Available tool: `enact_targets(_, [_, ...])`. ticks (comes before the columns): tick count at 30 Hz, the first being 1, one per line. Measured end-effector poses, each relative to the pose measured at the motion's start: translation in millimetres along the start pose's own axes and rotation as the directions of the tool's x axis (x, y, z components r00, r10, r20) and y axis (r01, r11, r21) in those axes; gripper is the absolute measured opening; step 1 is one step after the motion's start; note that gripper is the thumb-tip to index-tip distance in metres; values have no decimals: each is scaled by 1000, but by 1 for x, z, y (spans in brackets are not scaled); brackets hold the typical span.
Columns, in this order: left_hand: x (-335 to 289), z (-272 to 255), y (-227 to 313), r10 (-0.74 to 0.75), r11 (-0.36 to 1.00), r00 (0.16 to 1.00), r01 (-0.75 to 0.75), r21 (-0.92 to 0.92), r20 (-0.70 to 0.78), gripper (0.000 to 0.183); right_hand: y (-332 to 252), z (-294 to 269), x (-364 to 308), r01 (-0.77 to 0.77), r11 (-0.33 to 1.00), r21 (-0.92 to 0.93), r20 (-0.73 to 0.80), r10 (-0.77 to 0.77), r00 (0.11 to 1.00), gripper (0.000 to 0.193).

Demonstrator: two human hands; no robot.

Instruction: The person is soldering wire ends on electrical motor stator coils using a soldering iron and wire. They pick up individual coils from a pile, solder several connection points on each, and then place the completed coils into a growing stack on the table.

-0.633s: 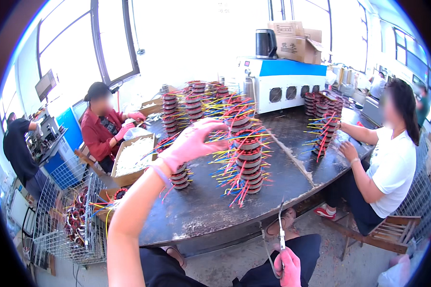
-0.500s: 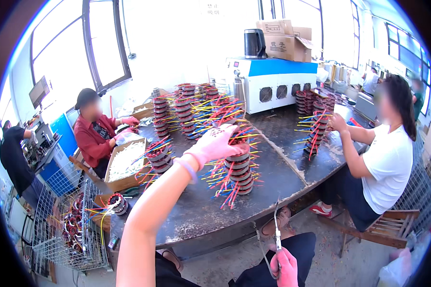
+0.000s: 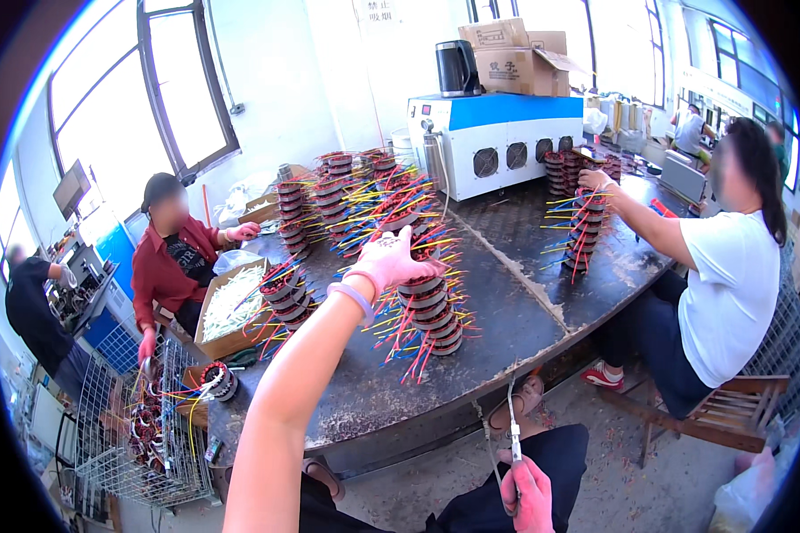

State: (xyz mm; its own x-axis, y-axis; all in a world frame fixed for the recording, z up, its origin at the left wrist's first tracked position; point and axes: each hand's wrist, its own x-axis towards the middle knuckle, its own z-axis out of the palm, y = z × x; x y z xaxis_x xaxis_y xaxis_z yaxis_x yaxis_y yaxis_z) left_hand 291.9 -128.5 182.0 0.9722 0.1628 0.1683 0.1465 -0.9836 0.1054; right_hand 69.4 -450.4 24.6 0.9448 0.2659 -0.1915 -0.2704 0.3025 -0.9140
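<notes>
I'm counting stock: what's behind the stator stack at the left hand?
More wired stator stacks. The left hand and coloured wires cover parts of them, hiding their number.

Your left hand [image 3: 389, 260] and right hand [image 3: 529, 495] wear pink gloves [image 3: 373, 270] that look soft and dull. The slim tool [image 3: 515, 437] you hold looks smooth and shiny, like metal. The stacked rings [image 3: 436, 322] look like dull grey metal with ridged sides, and their wires [image 3: 393, 334] look smooth, like bright plastic. Your table [image 3: 484, 369] is dark and a bit shiny, but scratched and rough (its front edge is really worn). You also have plain brown cardboard boxes [image 3: 511, 71], a smooth, glossy dark kettle [image 3: 454, 68] and a machine [image 3: 498, 138] with smooth paint. The basket [image 3: 147, 484] is bare metal wire; the stool [image 3: 716, 430] is brown wood.
</notes>
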Motion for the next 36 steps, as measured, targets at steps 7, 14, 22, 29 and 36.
enact_targets(7, [-17,-7,-14,38,949,979,-98,-300,-200,104,-1,5,-8,2,1000,-18,-4,-2,1000,37])
enact_targets(14, [-133,-45,-23,235,908,945,-297,-296,-229,103,3,-2,-15,-40,996,-75,17,41,999,39])
enact_targets(22, [-268,68,-143,129,963,989,-141,-228,-68,101,17,32,-19,-160,978,-137,223,187,957,37])
enact_targets(29, [-288,119,-183,-28,988,1000,28,-154,4,103,71,70,-12,-325,927,-189,349,372,860,37])
enact_targets(36, [-292,132,-192,58,992,998,-58,-110,-8,111,92,81,-1,-366,890,-271,370,448,814,39])
